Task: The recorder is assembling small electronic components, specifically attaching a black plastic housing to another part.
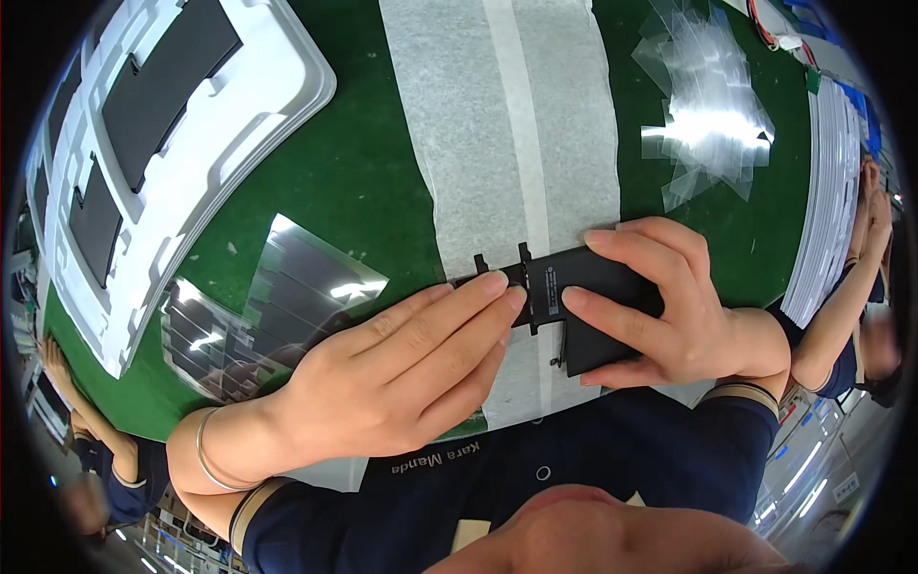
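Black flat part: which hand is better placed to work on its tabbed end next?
Left, probably. The left hand has its fingertips on the tabbed end of the black flat part, while the right hand grips the body, steadying it over the white strip.

I work at an assembly-line bench in an electronics factory: a green mat (363, 163) carries a white moulded tray (249, 105) of flat black parts and a heap of clear film pieces (712, 105). Uniformed co-workers' arms (851, 316) flank my station.
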Demonstrator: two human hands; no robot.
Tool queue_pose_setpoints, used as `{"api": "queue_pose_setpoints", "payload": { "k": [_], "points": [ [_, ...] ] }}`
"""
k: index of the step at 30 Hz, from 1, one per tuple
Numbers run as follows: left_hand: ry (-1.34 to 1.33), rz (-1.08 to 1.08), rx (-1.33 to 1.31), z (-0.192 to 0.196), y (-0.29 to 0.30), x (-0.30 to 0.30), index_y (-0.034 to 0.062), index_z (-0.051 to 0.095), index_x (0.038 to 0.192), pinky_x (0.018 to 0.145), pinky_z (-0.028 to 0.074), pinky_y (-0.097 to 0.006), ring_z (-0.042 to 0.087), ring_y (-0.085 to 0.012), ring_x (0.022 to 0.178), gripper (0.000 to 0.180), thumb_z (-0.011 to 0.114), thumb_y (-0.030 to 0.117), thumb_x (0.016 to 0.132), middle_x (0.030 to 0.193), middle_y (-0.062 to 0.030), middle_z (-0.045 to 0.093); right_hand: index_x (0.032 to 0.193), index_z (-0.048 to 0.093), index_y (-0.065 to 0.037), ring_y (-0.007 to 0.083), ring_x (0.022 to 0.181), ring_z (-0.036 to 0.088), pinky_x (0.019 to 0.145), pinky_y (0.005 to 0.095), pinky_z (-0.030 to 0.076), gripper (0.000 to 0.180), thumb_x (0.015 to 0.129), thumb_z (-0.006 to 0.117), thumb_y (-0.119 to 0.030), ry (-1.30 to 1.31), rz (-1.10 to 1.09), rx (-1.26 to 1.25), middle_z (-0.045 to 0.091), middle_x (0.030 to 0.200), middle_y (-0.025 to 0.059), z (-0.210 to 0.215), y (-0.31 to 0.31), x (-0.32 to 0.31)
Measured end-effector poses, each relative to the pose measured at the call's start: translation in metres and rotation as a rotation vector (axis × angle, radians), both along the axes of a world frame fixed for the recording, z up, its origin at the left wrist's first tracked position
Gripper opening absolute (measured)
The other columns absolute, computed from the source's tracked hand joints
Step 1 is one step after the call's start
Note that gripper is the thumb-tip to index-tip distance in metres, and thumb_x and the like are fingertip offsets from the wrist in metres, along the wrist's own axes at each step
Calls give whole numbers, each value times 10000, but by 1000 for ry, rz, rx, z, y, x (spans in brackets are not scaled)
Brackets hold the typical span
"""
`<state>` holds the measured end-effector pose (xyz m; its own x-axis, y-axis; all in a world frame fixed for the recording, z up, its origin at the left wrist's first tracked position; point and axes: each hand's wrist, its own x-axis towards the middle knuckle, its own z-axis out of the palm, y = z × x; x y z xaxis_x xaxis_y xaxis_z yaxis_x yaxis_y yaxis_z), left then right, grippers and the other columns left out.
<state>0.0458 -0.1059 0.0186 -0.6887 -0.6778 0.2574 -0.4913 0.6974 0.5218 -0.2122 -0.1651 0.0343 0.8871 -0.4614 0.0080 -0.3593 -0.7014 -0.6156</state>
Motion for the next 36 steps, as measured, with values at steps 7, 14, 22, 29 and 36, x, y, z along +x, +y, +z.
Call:
{"api": "queue_pose_setpoints", "payload": {
  "k": [7,14,22,29,36],
  "points": [
    [-10,-17,24,-1,5,-2,-9,631,849,773,550,-321,588,-287,998,169,657,11,683,1037,-152,612,1123,600,-77,335,1079,438,877,417,429,686,496,731,-320,22,24,39,454,1248,176,-1,6,-1],
    [-46,-45,5,22,4,-6,-41,608,929,882,486,-355,532,-321,1093,263,597,36,677,1152,-181,537,1192,520,-65,358,1142,396,952,456,360,746,543,771,-336,-16,39,-53,390,1283,182,11,8,-9],
    [84,462,279,160,12,39,-4,488,1176,994,352,-411,447,-373,1161,517,636,140,702,1202,-198,498,1251,486,-103,362,1155,387,974,466,324,792,547,805,-277,-6,-37,-212,397,1264,172,11,19,-14],
    [1180,559,-710,194,162,71,-47,445,1157,935,389,-421,467,-346,1082,412,472,216,840,1162,-218,482,1235,480,-97,313,989,487,825,380,440,795,510,808,-101,-198,-229,-330,436,1093,132,28,43,0],
    [1117,299,-695,72,145,11,-10,441,1147,937,391,-417,489,-318,1113,315,462,102,854,1180,-198,491,836,597,-42,267,713,585,629,357,476,159,744,666,-152,-213,-396,-387,552,831,67,35,33,-9]
  ]
}}
